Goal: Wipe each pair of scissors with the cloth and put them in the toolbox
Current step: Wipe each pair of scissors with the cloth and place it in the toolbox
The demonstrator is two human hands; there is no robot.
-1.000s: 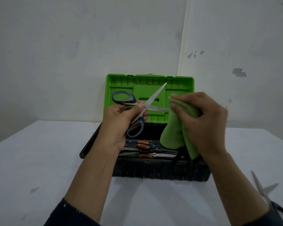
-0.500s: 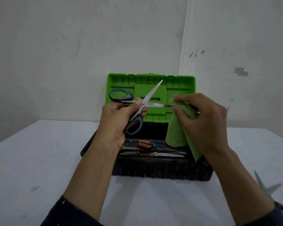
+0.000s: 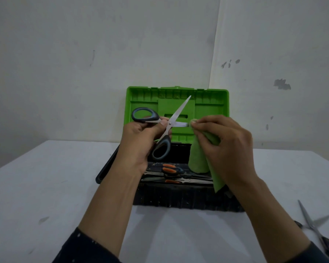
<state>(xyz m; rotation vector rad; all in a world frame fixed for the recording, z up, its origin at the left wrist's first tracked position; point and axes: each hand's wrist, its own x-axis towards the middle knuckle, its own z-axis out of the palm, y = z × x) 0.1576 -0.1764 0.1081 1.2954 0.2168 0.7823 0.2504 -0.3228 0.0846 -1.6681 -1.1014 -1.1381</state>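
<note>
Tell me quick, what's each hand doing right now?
Left hand: grips the grey-handled scissors.
Right hand: pinches the green cloth round one blade.

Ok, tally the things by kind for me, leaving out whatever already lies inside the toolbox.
Scissors: 2, the held scissors in the left hand and the loose scissors on the table
Cloth: 1, the green cloth in the right hand
Toolbox: 1
Total: 4

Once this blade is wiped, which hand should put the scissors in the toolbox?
Probably left. The left hand grips the grey-handled scissors above the open toolbox, while the right hand pinches the cloth on one blade.
</note>
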